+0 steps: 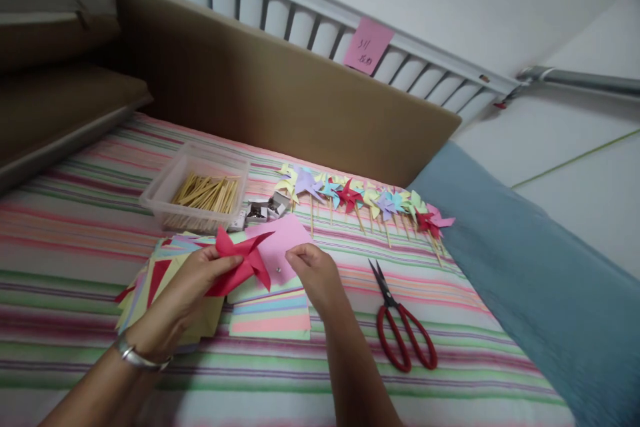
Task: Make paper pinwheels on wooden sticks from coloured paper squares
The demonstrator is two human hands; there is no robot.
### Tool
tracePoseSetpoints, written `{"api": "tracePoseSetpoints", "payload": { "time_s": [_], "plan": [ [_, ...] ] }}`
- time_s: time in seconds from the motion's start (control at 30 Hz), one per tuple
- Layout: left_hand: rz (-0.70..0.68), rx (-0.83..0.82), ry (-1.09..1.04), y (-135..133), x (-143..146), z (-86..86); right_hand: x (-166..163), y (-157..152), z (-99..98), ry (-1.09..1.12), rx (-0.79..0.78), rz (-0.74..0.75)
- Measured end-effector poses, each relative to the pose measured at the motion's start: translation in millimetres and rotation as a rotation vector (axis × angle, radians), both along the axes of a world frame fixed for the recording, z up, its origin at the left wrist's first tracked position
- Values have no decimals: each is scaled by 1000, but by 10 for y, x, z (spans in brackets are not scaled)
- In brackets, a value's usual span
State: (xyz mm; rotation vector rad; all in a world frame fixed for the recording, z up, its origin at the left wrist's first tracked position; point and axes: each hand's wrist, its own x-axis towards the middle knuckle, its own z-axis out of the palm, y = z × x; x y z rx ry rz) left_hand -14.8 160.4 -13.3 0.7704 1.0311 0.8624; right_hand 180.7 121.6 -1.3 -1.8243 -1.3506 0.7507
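Note:
My left hand (pixel 204 275), with a silver bangle at its wrist, grips a red paper pinwheel (pixel 245 260) between thumb and fingers. The pinwheel's blades are folded in toward the middle. My right hand (pixel 316 273) hovers just right of it, thumb and fingertips pinched together; whatever they may hold is too small to see. Beneath both lies a pink paper sheet (pixel 285 240) with a tiny shiny tack (pixel 279 269) on it. Coloured paper sheets (pixel 270 324) are fanned out below, and another paper stack (pixel 155 283) sits under my left hand.
A clear plastic box (pixel 195 219) holds wooden sticks (pixel 207 192). Small open boxes (pixel 269 208) of dark metal pieces stand beside it. Several finished pinwheels (pixel 350 197) lie in a row at the back. Red-handled scissors (pixel 400 327) rest at right. A cardboard panel (pixel 280 103) borders the striped cloth.

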Motion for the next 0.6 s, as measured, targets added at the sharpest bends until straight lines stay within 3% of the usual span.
{"api": "tracePoseSetpoints", "payload": {
  "time_s": [0.2, 0.6],
  "plan": [
    [118, -63, -10, 52, -48, 14, 214, 48, -167, -243, -155, -5],
    [94, 5, -16, 48, -51, -48, -76, 123, -462, -291, -91, 8]
  ]
}}
